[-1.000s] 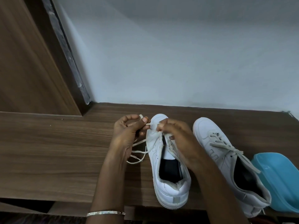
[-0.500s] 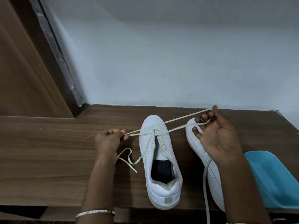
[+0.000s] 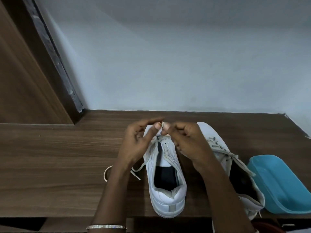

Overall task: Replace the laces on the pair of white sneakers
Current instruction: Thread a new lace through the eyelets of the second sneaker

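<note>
While both hands are meeting over the toe end of the near sneaker (image 3: 166, 195), the left hand (image 3: 138, 143) is pinching the lace (image 3: 162, 126) between thumb and forefinger, with the other fingers loosely curled. The right hand (image 3: 186, 142) is gripping the same short run from the 3 o'clock side, fingers curled in, its fingertips just beside the left's.

The near sneaker is sitting flat on the desk (image 3: 58, 165), white, toe pointing to 12 o'clock, heel at 6 near the front edge. Its tongue and dark insole are showing, with bare eyelets running down the upper. Slack lace is trailing out at its 9 o'clock side, passing under the left forearm and looping on the desk.

The second sneaker (image 3: 218, 148) is lying at 3 o'clock of the first, laced, toe angled toward 11. A blue tub (image 3: 282, 185) is sitting at its 3 o'clock.

The hands are covering most of the near toe cap, so I cannot tell which eyelets the pinched lace is passing through. The right forearm is hiding part of the second sneaker. The frame edge is cutting off the tub, and a bracelet (image 3: 106, 227) is showing on the left wrist at 6.
</note>
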